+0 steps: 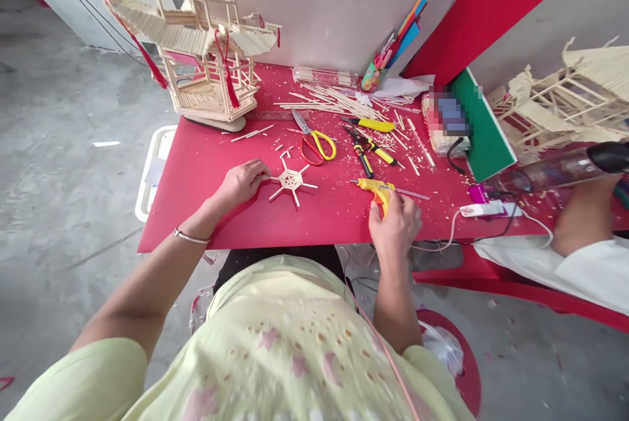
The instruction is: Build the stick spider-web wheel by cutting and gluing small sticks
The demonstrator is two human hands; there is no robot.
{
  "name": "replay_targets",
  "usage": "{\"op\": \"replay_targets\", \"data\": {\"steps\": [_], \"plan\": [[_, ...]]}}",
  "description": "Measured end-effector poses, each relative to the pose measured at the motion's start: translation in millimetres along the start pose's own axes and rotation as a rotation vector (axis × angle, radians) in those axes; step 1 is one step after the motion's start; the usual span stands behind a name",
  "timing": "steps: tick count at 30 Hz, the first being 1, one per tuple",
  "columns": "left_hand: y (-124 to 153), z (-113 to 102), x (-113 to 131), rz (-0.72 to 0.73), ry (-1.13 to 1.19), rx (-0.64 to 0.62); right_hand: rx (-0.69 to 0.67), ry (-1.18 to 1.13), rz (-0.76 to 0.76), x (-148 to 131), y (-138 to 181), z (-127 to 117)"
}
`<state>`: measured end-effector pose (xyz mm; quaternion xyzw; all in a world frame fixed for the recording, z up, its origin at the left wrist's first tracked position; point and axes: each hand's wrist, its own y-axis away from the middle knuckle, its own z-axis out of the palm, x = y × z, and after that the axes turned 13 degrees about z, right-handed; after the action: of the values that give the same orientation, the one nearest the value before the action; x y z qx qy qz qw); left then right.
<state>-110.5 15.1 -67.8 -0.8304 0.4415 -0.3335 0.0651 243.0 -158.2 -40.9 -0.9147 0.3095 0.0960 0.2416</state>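
Red worktop (196, 165): the left hand (240, 182) lays bent fingers on one spoke of the wooden stick star (291, 181) at its 3 o'clock; pinching or only pressing, I cannot tell. The star looks light and brittle, safer to hold by the hub. The right hand (396, 224) grips the yellow glue gun (376, 189).

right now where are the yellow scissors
In the head view, the yellow-handled metal scissors lie on the red table, beyond the star-shaped stick frame at the left hand.

Red table (196, 172): stick star (291, 181), scissors (314, 141), glue gun (376, 188), stick tower (206, 48), loose sticks (334, 101).
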Motion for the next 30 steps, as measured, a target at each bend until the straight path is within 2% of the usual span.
{"op": "replay_targets", "data": {"steps": [2, 4, 8, 10, 11, 12, 16, 19, 20, 22, 26, 30], "plan": [[0.9, -1.2, -1.5, 0.011, 0.023, 0.039, 0.025, -0.119, -0.156, -21.9, 8.4, -4.4], [1.8, -2.9, -1.0, -0.001, 0.036, 0.143, -0.012, -0.205, -0.365, -46.3, 18.0, -9.4], [-0.4, -7.0, 10.7, -0.164, 0.124, 0.366, -0.168, -0.356, -0.854, -91.3, 32.3, -16.5], [-5.1, -10.1, 22.5, -0.285, 0.305, 0.379, -0.184, -0.399, -1.000, -107.8, 34.6, -17.1], [-8.5, -12.3, 29.4, -0.311, 0.419, 0.338, -0.181, -0.409, -1.055, -114.2, 34.6, -16.5], [-12.7, -14.9, 36.6, -0.286, 0.517, 0.301, -0.175, -0.416, -1.104, -119.5, 33.9, -15.2], [-31.9, -25.0, 63.3, 0.022, 0.780, 0.084, -0.162, -0.409, -1.270, -132.2, 28.5, -5.4], [-40.4, -24.6, 74.4, 0.096, 0.958, -0.147, -0.139, -0.405, -1.379, -135.9, 25.5, 3.2], [-41.2, -22.3, 75.5, 0.081, 1.009, -0.171, -0.124, -0.407, -1.402, -136.5, 24.7, 5.4], [-40.4, -15.5, 73.5, -0.010, 1.083, -0.134, -0.095, -0.399, -1.425, -137.7, 22.6, 8.1], [-35.5, -3.1, 60.3, -0.201, 1.147, 0.064, -0.092, -0.271, -1.458, -142.3, 15.8, 7.7], [-32.6, -0.3, 50.5, -0.227, 1.238, 0.146, -0.048, -0.088, -1.517, -150.0, 11.1, 4.2]]}}
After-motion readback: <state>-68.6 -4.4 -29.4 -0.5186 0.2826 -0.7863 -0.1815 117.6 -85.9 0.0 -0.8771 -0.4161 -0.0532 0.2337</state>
